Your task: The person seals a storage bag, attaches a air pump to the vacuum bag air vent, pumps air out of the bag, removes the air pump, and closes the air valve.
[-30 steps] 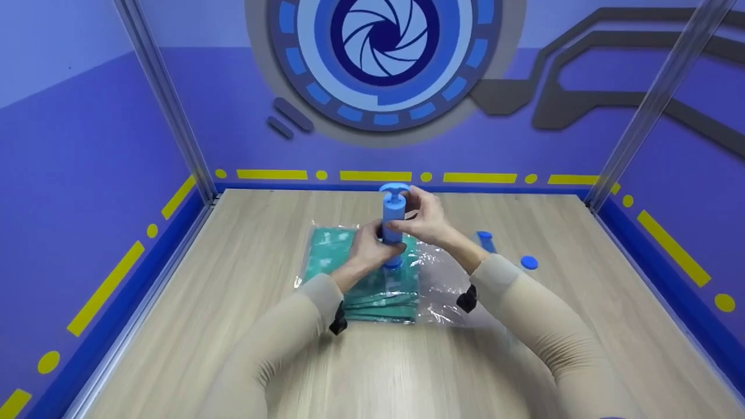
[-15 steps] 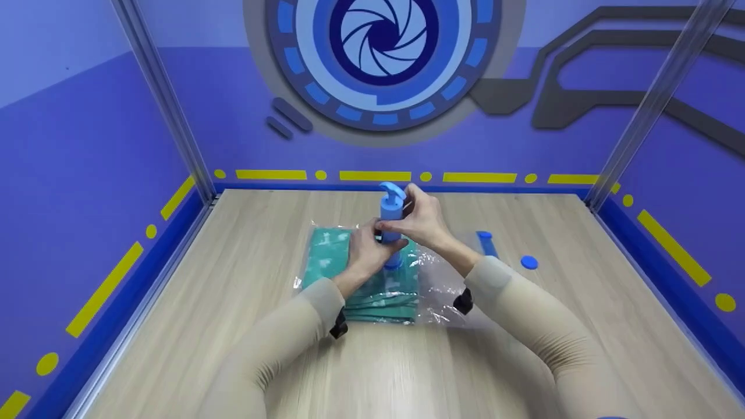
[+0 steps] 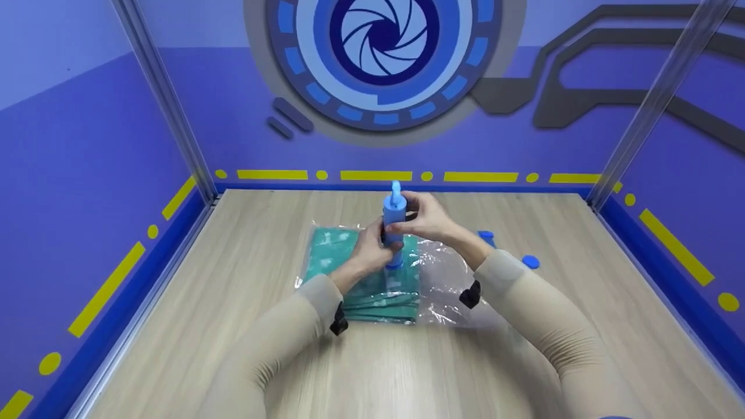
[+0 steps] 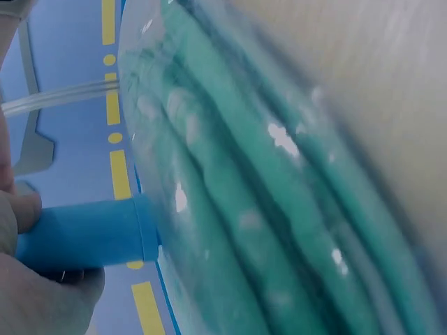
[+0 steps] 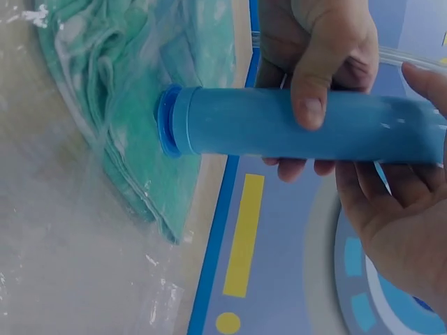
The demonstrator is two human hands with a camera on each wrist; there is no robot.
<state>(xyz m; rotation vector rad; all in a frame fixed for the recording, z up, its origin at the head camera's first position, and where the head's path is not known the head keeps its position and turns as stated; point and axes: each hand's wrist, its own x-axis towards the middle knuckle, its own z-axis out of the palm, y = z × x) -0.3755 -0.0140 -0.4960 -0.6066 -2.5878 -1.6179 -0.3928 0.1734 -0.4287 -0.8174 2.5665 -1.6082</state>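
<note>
A blue hand pump (image 3: 394, 218) stands upright on the valve (image 5: 167, 122) of a clear plastic storage bag (image 3: 451, 285). Inside the bag lies folded green cloth (image 3: 329, 256) with pale patches. My left hand (image 3: 366, 253) grips the lower barrel from the left, its thumb across the barrel in the right wrist view. Higher up, my right hand (image 3: 429, 220) holds the barrel between thumb and fingers, just below the handle (image 3: 396, 192), which is seen edge-on. In the left wrist view the pump's lower end (image 4: 145, 227) meets the bag; the hands hide part of the barrel.
To the right, a round blue cap (image 3: 530, 262) lies on the wooden table (image 3: 250, 250). Behind the right forearm, another blue piece (image 3: 486, 238) is partly hidden. Purple-blue panels (image 3: 279, 145) enclose the table at the back and sides.
The pump's handle has turned from broadside, through a slant, to edge-on. My right hand shifted slightly left and back again with the turn. The left hand keeps its grip on the lower barrel.
</note>
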